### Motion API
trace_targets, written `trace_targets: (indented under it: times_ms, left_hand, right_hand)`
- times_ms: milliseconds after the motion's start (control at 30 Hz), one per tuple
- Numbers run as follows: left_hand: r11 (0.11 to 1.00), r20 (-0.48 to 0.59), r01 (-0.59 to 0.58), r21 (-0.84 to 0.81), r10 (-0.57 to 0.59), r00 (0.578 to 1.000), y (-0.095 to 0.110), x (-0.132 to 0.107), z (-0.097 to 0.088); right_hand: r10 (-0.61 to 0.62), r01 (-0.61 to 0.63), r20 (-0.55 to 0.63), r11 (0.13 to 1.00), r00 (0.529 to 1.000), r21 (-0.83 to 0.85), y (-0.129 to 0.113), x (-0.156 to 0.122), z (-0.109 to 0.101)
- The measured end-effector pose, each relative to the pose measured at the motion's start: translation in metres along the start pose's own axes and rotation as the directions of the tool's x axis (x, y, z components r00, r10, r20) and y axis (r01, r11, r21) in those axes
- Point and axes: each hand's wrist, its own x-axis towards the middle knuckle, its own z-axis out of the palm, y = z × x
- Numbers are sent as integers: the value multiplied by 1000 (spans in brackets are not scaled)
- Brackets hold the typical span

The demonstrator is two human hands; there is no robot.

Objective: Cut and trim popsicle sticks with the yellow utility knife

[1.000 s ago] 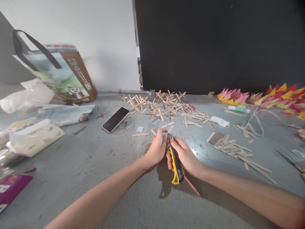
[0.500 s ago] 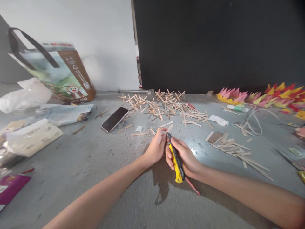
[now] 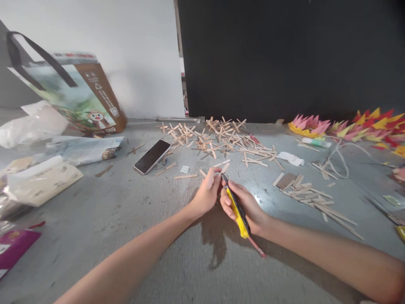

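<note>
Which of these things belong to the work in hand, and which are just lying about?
Seemingly part of the job:
yellow knife, in the right hand
wooden stick at the left hand
loose sticks
crossed sticks

Probably just lying about:
phone
carrier bag
purple packet

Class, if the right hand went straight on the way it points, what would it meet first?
Most likely the left hand, close ahead, though depth is hard to judge from one view.

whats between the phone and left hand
In the head view, wooden craft sticks and a small pale square lie between the smartphone and the left hand.
</note>
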Motion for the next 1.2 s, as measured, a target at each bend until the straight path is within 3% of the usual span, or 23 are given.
trace_targets:
  times_ms: [467, 733, 933, 1033, 1100, 1133, 1167, 1200]
  left_hand:
    - [992, 0, 42, -120, -42, 999, -10, 2, 0]
    - [954, -14, 87, -286, -95, 995, -2, 3, 2]
    - [857, -76, 110, -503, -170, 982, -3, 11, -3]
    - [780, -149, 77, -621, -214, 965, -8, 17, -10]
    - [776, -162, 68, -627, -215, 963, -10, 18, -11]
    - [796, -164, 67, -601, -205, 965, -10, 18, -11]
    - [826, -164, 65, -560, -188, 968, -11, 17, -10]
    - [857, -161, 62, -512, -167, 973, -11, 16, -8]
  right_hand:
    - [60, -77, 93, 978, 994, 194, 0, 3, -14]
    - [97, -123, 116, 960, 988, 250, -3, 6, -17]
    - [139, -162, 170, 978, 976, 129, -26, 13, -25]
    - [38, -26, 155, 997, 987, -79, -40, 16, -29]
    - [-142, 173, 118, 929, 983, -327, -46, 18, -37]
    - [-259, 286, 122, 833, 958, -473, -48, 19, -42]
    - [-378, 386, 152, 685, 913, -618, -49, 20, -49]
    - [-496, 476, 222, 476, 840, -739, -50, 21, -56]
